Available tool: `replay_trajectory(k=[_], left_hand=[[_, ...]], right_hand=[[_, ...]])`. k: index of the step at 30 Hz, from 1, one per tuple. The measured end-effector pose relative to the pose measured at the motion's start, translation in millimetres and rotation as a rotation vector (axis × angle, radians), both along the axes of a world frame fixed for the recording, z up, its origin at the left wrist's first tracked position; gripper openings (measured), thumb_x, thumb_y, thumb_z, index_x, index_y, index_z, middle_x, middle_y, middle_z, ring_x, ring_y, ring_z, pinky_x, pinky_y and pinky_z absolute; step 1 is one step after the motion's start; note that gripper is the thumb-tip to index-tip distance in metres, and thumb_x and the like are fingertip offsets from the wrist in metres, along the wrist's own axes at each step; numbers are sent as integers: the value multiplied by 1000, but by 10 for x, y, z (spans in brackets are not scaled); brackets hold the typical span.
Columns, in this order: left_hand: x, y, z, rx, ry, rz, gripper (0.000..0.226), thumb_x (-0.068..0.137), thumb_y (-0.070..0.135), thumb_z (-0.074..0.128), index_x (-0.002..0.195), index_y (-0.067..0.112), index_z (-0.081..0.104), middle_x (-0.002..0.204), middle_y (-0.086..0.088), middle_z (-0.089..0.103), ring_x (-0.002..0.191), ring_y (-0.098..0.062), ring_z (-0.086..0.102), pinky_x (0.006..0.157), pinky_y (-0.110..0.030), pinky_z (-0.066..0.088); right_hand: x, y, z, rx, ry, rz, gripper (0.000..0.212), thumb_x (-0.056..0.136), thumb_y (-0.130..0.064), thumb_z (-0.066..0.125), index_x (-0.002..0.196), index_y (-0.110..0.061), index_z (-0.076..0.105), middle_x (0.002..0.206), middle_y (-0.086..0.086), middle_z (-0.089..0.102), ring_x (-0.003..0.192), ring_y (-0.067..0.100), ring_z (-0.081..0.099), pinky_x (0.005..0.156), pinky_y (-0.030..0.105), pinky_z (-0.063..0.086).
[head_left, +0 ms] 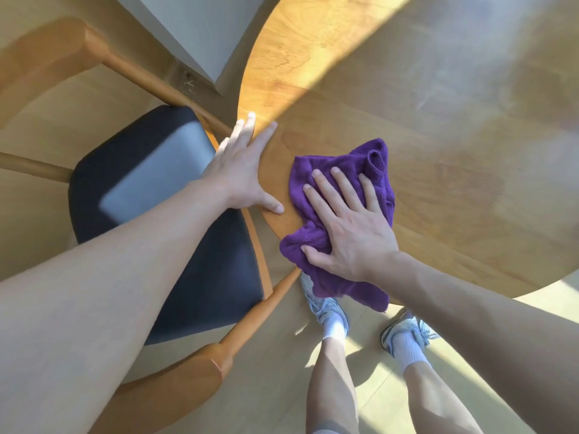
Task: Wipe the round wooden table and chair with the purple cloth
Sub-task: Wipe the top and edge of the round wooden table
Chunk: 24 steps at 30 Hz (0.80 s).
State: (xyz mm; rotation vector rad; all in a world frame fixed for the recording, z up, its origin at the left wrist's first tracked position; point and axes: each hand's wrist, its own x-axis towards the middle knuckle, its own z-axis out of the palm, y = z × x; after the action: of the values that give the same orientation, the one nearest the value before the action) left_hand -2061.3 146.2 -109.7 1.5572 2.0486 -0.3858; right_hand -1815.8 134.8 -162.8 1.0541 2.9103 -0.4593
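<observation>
**Two flat hands, one cloth at the table's near edge**

Two pale trainers point(332, 311) with white socks nearest, planted on the light wood floor point(275, 386) just below the table rim. Then the right hand point(347, 227), fingers point(326, 189) straight and spread wide, pressed palm-down on the crumpled purple terry cloth point(341, 170); nothing curled or pinched. Cloth bunched under the palm, one corner hanging off the near rim of the round wooden table point(438, 151), the rest lying on the tabletop close to the edge.

Just beside it, apart from the cloth, the left hand point(241, 173), fingers likewise straight and relaxed, resting flat along the curved rim as a brace, thumb on the top surface.

Left of and partly below the rim, the wooden armchair with the dark padded seat point(150, 195), untouched by either hand, armrests point(175, 368) reaching toward the table.

Farther out, a sunlit band across the tabletop and a faint hazy patch beyond it.

Probably a soft, light, limp cloth: no stiffness, prone to folding and sliding out from under a loose palm. Best driven by flat downward pressure over its middle; for the chair rails, likely better wrapped over the fingers and gripped.
</observation>
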Motion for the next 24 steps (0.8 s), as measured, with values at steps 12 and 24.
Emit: replay_trajectory(k=[12,24], left_hand=[[-368,34,28,91,-242,-26,117,73,38,89,162,29,15,172,4,4,158,-16,7,120,-35,25],[-389,-5,-39,121,-271,72,118,78,11,72,161,35,-8,171,3,12,155,-23,23,113,-41,41]], right_hand=[[-817,370,-29,14,23,-8,93,89,-77,35,161,-19,26,171,2,19,158,27,11,126,54,-1],[-1038,1019,-80,67,12,123,95,85,-81,37,157,-19,31,168,1,24,157,26,13,126,57,6]])
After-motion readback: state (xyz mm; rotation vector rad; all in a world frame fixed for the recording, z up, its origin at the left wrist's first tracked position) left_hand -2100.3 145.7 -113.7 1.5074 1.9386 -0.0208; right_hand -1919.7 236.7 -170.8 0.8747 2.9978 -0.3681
